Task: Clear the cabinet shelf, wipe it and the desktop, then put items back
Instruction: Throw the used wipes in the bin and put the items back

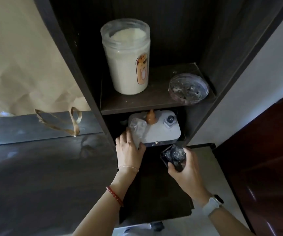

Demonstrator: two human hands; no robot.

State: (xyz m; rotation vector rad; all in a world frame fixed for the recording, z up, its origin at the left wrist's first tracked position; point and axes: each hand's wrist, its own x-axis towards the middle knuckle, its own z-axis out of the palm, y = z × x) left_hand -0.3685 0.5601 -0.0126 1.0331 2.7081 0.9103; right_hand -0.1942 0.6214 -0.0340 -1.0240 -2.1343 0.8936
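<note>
A dark wooden cabinet holds a shelf (154, 103) with a tall clear jar of white powder (127, 60) on the left and a shallow clear dish (188, 88) with dark bits on the right. On the level below sits a white box (161, 130) with a small orange figure (150, 117) and clear plastic pieces on its lid. My left hand (128, 149) grips the box's front left corner. My right hand (183, 166), in front of the box, is closed around a small dark clear container (173, 155).
The dark desktop (43, 176) stretches to the left of the cabinet. A brown paper bag (21, 65) with handles leans against the cabinet's left wall. A reddish-brown door (273, 159) stands on the right. Pale floor shows below.
</note>
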